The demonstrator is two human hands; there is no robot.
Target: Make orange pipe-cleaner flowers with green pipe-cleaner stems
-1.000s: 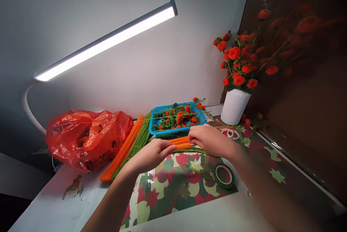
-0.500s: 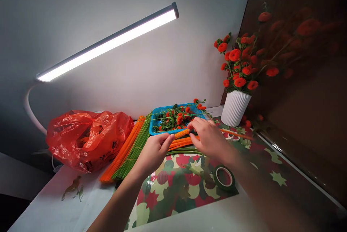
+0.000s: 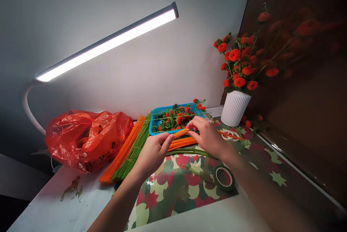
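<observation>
Patterned table cover (image 3: pixel 162 196), lamplit; above its far part, one orange chenille coil (image 3: pixel 181 133), left end pinched by the curled fingers of the person's left hand (image 3: pixel 155 149), right end gripped between thumb and fingertips of the right hand (image 3: pixel 208 136). Coil apparently part-wound, with a straight orange tail (image 3: pixel 230 135) at right not yet wound. Red-orange flowers (image 3: pixel 179 118), made up, in blue basket (image 3: pixel 165 132) and white ribbed vase (image 3: pixel 235 109); bundled orange stems (image 3: pixel 123 149) at left, uncoiled.
</observation>
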